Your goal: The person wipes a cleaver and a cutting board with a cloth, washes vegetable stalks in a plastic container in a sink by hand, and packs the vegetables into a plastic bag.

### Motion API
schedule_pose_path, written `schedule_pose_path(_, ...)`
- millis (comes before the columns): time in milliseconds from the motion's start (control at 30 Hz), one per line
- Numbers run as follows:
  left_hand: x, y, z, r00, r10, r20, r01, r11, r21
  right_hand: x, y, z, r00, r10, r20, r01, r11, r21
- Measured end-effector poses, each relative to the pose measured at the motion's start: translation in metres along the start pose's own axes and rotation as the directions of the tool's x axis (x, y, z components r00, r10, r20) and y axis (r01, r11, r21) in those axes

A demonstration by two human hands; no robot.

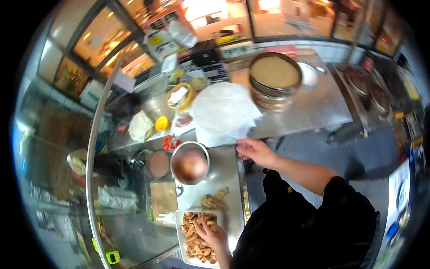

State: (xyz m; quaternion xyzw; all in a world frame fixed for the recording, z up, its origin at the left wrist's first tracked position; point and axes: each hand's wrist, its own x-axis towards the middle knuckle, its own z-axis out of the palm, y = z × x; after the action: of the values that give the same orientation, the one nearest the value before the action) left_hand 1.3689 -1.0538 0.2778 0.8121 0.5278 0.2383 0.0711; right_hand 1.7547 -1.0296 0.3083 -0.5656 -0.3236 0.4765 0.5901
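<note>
Brown, glossy food pieces (198, 249), perhaps marinated meat, fill a white tray (178, 215) at the bottom of the view. My left hand (209, 232) rests on them, fingers stretched out and partly apart, the tips touching the pieces. At the counter's edge, by the lower corner of a stack of white round sheets (224, 110), is my right hand (256, 151). Its fingers are curled in, and whatever they may hold is hidden. Between the two hands stand a steel pot (190, 163) with blurred contents and a crumpled tan cloth (216, 199).
Stacked round steamers (275, 80) stand on the steel table, beside a white plate (307, 74). A spoon (178, 190) lies by the pot. A yellow cup (162, 123), a brown board (163, 202) and a green timer (113, 256) are to the left, near a glass screen's metal rail (91, 179).
</note>
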Motion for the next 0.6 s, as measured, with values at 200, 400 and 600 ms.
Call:
schedule_pose_path(200, 0.039, 0.029, 0.012, 0.957, -0.259, -0.134, 0.284, 0.930, 0.232, 0.264, -0.082, 0.000, 0.998, -0.038, 0.059, 0.014, 0.927, 0.375)
schedule_pose_path(400, 0.135, 0.139, -0.021, 0.912, -0.384, -0.142, 0.405, 0.798, 0.446, 0.536, -0.129, 0.005, 1.000, -0.022, 0.017, 0.002, 0.667, 0.745)
schedule_pose_path(600, 0.112, 0.139, 0.023, 0.760, -0.618, -0.201, 0.643, 0.669, 0.374, 0.757, -0.131, -0.004, 0.972, -0.164, -0.168, 0.234, 0.627, 0.743)
